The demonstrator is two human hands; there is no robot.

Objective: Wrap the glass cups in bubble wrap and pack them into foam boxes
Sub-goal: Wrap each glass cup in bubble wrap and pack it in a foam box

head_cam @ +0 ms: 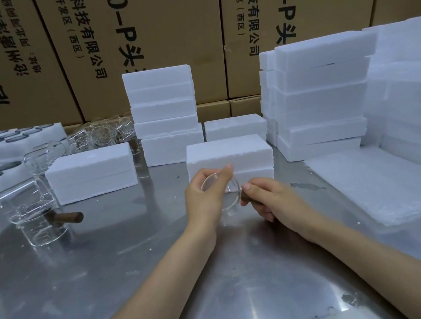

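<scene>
Both forearms cross the tabletop (84, 275). Left hand (204, 199) cups the glass cup (226, 198); right hand (268, 199) pinches its wooden handle (245, 198). Keep both grips firm; carry toward bubble wrap (390, 186) at 3 o'clock.

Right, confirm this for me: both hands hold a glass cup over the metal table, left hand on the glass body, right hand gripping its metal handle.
One detail is wrong: the handle is brown wood, not metal. The head view shows the left hand round the glass cup and the right hand gripping the wooden handle, over the metal table.
</scene>
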